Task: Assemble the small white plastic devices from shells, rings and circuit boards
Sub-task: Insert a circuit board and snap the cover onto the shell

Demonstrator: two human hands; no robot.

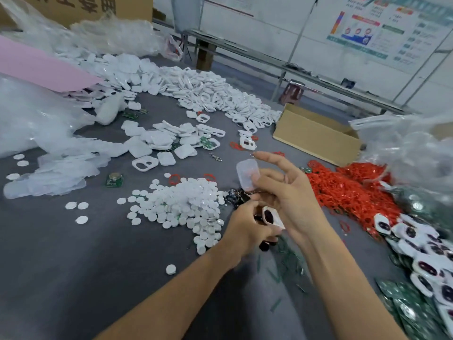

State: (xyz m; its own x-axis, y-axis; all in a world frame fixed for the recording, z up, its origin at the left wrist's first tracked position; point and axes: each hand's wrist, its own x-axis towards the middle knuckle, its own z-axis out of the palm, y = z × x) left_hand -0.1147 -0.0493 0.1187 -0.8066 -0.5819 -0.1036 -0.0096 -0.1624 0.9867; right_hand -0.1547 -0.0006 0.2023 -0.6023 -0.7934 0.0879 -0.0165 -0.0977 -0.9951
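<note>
Right hand (289, 192) is raised over the middle of the grey counter (73, 266), palm toward the camera; its thumb and one of its fingers (257, 179) pinch a translucent white rounded-square plastic cover (247, 176), the other fingers spread and mostly straight, index pointing far-left; left hand (245, 229) is just near and left of it, fingers curled round a white plastic shell with a dark oval opening (272, 218); that shell sits between the two hands, close against the right palm; exact contact there is unclear.

Left of the hands lies a heap of small white round plastic discs (181, 204); right of them a pile of red plastic rings (348, 192); near right, a row of assembled white devices with dark windows (429, 253) on loose green circuit boards (404, 310); one green circuit board with a coin cell (114, 180) lies alone at left; far centre, a big heap of white shells and frames (196, 89); open brown cardboard box (316, 136) at far right; crumpled clear plastic bags (29, 119) at left.
</note>
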